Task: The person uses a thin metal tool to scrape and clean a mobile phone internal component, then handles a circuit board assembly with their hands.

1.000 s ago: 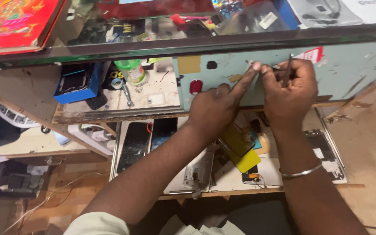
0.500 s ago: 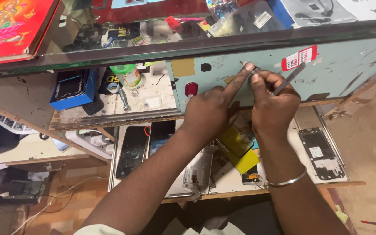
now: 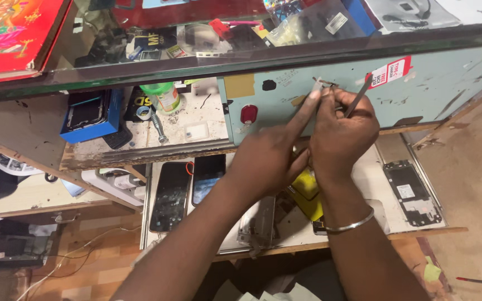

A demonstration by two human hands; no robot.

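Hands meet over a small metal part in front of a pale blue panel.

Left hand (image 3: 269,159) has its forefinger stretched out, pinching one end of the small metal part (image 3: 322,85); right hand (image 3: 341,131), just beside it at 3 o'clock, is closed on thin tweezers (image 3: 359,96) that slant up toward 1 o'clock. A bangle (image 3: 352,224) circles the right wrist. Below the hands, at 6 o'clock, a yellow piece (image 3: 307,187) lies on the surface (image 3: 375,167); a stripped phone frame (image 3: 411,192) lies at 4 o'clock, two dark phones (image 3: 188,189) at 8 o'clock.
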